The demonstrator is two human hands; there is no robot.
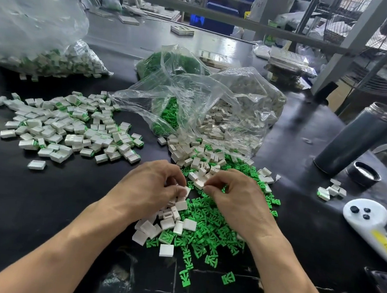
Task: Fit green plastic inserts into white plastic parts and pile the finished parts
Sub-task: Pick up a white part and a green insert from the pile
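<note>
Two hands [153, 185], three plastic bags [33, 29], one flask [354, 138], countless loose parts [71, 130].

Glossy black on the bench top [29, 201], scuffed and streaked pale along the near edge, throwing back window glare toward the far edge. Smooth opaque white plastic for the finished parts [71, 130] near the left edge, bright green matt-looking plastic for the loose inserts [213, 228], thin crinkled clear film for the open bag [192, 99] mid-bench. Matt dark grey on the flask [354, 138] by the right edge with a bare metal threaded neck, shiny white plastic on the handheld controller [367, 217].
</note>
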